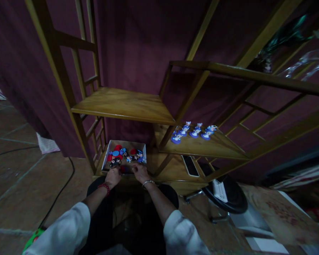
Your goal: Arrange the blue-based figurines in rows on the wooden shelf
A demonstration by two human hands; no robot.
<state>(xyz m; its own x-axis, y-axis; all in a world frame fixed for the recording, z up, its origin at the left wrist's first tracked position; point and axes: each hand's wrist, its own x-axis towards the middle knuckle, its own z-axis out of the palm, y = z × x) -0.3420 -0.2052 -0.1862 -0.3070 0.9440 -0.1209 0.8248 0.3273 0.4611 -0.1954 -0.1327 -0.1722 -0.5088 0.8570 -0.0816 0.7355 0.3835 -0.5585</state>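
A shallow white box (105, 158) sits on the lowest wooden shelf, holding several small figures (115, 153) in red, blue and black. At the box's front left edge is my left hand (113, 176), wearing a red bead bracelet; its fingers are too dark and small to read. My right hand (140, 173), with a silver bracelet, reaches over the front right part of the box, fingers bent. Whether it holds anything cannot be made out. Between the hands lies a dark red item (124, 169) inside the box.
Several blue and white figurines (195, 132) stand on the middle shelf (215, 147) to the right. A white-edged phone-like slab (190, 165) lies on the lower shelf. An upper left shelf (122, 104) overhangs the box. A black round stool (228, 198) stands at the right.
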